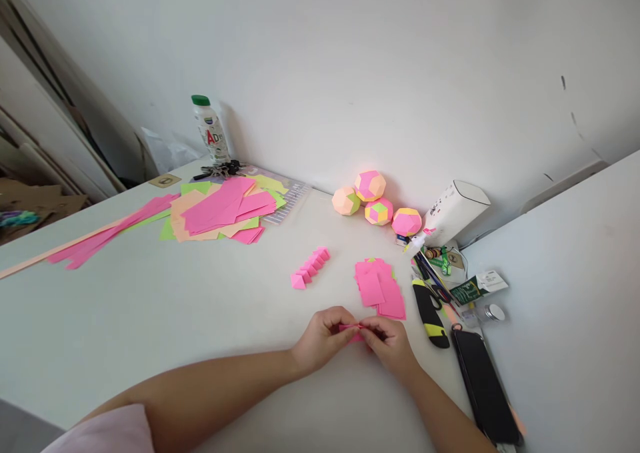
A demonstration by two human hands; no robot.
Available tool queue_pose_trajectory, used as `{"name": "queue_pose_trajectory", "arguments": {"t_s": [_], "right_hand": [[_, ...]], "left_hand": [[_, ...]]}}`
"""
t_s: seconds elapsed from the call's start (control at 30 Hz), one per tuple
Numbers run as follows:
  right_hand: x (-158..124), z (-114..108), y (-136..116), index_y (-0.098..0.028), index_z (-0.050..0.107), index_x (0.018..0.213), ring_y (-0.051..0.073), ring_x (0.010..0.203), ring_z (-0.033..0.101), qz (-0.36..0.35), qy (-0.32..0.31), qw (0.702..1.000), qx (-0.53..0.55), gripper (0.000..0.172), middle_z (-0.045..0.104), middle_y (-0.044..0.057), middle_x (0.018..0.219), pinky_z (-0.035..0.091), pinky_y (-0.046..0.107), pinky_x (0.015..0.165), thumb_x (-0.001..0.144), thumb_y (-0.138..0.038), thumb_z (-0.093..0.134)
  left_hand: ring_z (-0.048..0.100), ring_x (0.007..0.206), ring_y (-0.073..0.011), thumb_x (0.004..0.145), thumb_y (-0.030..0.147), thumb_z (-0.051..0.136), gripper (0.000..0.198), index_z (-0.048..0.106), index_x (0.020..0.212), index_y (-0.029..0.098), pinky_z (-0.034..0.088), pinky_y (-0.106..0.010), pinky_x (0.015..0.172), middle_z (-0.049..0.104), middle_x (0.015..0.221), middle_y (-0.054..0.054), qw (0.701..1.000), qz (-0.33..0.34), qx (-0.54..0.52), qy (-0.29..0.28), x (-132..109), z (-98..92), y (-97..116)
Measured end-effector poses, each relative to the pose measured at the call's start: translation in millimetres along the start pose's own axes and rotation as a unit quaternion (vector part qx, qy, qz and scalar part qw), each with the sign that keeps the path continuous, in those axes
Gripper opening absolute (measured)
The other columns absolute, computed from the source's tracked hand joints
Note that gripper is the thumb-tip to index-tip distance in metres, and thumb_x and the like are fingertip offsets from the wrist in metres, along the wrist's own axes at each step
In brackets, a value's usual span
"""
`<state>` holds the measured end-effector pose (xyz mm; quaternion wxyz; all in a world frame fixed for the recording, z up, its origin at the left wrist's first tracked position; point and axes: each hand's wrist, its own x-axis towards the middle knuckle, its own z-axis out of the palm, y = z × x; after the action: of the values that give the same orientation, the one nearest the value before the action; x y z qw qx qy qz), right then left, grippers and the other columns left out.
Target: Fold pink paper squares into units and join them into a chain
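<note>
Between my two hands is a small piece of pink paper (354, 333), mostly covered by the fingers. My left hand (326, 336) pinches its left part, and my right hand (390, 345) pinches the right part, fingertips nearly touching. How the paper is folded there I cannot make out. Just beyond the hands, to the right, lies a loose stack of pink paper pieces (371, 289) with a little green showing. Farther off to the left stands a slanting row of folded pink paper units (310, 268), nested against one another.
Several faceted paper balls (379, 211) sit by the wall. A heap of coloured paper (220, 206) covers a ruler mat at back left, near a bottle (213, 133) and keys. Along the right edge lie a utility knife (431, 314), pens, a phone (486, 386) and a white box (456, 209).
</note>
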<state>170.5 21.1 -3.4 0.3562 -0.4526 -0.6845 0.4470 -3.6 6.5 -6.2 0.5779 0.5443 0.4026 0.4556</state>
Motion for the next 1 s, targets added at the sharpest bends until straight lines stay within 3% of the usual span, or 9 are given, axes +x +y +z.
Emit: {"name": "queue_pose_trajectory", "arguments": {"t_s": [0.5, 0.77, 1.0], "right_hand": [[-0.2, -1.4, 1.6, -0.015, 0.066, 0.071, 0.010, 0.044, 0.047, 0.015, -0.008, 1.000, 0.018, 0.012, 0.058, 0.000, 0.055, 0.037, 0.021, 0.042, 0.077, -0.025, 0.062], [-2.4, -2.1, 3.1, -0.015, 0.064, 0.068, 0.011, 0.048, 0.048, 0.012, -0.012, 1.000, -0.001, 0.011, 0.059, 0.000, 0.057, 0.037, 0.022, 0.045, 0.075, -0.022, 0.060], [-1.5, -1.8, 0.3, -0.016, 0.063, 0.069, 0.011, 0.048, 0.047, -0.011, -0.032, 0.999, -0.034, 0.011, 0.057, 0.000, 0.057, 0.036, 0.022, 0.045, 0.076, -0.022, 0.057]], "left_hand": [[0.056, 0.070, -0.0150, 0.079, 0.025, 0.060, 0.014, 0.067, 0.074, 0.014, 0.046, -0.028, 0.063, 0.061, 0.076, -0.006, 0.999, 0.022, -0.022, -0.014, 1.2, -1.9, -1.2], [0.049, 0.063, -0.0111, 0.079, 0.025, 0.058, 0.014, 0.056, 0.070, 0.015, 0.041, -0.023, 0.057, 0.055, 0.072, -0.001, 0.999, -0.038, 0.001, -0.027, 0.6, 0.1, -0.6], [0.045, 0.061, -0.0099, 0.079, 0.028, 0.058, 0.020, 0.051, 0.065, 0.015, 0.039, -0.023, 0.057, 0.051, 0.070, 0.000, 0.999, -0.010, -0.010, -0.049, 0.7, -0.9, 0.6]]}}
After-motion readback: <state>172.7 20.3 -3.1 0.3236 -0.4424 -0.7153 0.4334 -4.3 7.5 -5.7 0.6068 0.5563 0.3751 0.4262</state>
